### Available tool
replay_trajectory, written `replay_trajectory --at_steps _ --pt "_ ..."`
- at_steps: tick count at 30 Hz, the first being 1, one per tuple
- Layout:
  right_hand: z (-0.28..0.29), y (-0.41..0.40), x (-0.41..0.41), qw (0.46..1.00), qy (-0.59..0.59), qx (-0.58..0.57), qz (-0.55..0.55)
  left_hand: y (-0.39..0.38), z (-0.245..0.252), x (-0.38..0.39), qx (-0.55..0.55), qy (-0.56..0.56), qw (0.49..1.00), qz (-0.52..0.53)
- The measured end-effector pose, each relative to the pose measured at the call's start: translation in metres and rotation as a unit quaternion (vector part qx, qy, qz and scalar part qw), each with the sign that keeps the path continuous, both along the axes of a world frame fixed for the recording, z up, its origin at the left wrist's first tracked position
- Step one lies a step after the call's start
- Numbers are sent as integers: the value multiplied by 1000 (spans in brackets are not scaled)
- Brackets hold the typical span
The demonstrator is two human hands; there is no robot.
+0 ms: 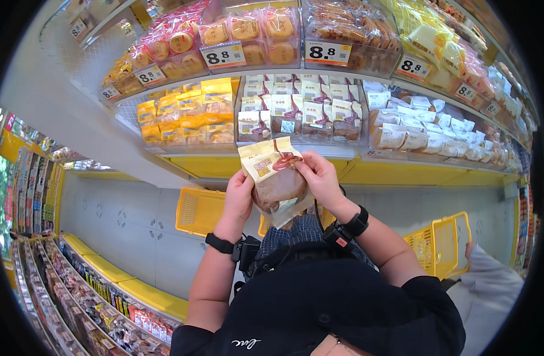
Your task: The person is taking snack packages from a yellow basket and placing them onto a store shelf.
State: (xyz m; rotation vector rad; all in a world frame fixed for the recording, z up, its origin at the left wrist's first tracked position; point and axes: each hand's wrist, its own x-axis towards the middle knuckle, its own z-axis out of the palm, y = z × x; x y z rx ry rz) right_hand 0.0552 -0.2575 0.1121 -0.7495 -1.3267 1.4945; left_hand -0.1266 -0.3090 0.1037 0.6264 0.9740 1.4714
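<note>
Both hands hold one packaged bread (281, 189), a brown bun in a clear bag with a cream top band and a printed brown swirl. My left hand (238, 196) grips the bag's left edge. At the upper right side, my right hand (316, 178) pinches the bag between thumb and fingers. A small pale label sticks to the lower part of the bag, which bears writing. Behind it, a clear bin holds several similar cream-topped bread packs (316, 107) in rows.
Yellow-topped packs (192, 109) and white-wrapped breads (414, 120) fill neighbouring bins. Price tags (327, 53) front the upper shelf. A yellow basket (200, 211) lies at floor level on the left. On the right, a person's grey sleeve (490, 271) reaches another yellow basket (436, 244). Snack shelves (98, 307) stand lower left.
</note>
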Motion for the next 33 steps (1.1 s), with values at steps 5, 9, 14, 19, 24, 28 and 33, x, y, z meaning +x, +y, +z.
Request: replay_trajectory --at_steps 5,9,14,19,24,28,33 --pt "5 -7 -1 999 -29 -18 42 8 4 -10 45 61 997 -31" --pt "32 -14 6 990 -21 -99 94 15 11 -3 66 61 991 -102" --pt "23 -12 20 997 18 -72 -11 24 10 18 65 53 989 -125" --pt "21 -12 33 994 78 -75 -32 28 17 38 44 9 995 -89" --pt "31 -6 48 985 90 -141 -33 24 15 39 45 29 991 -120" --pt "29 2 58 999 -38 -25 19 21 -1 38 55 48 983 -168" --pt "41 -3 50 999 -37 -9 -23 18 19 41 19 -42 984 -174"
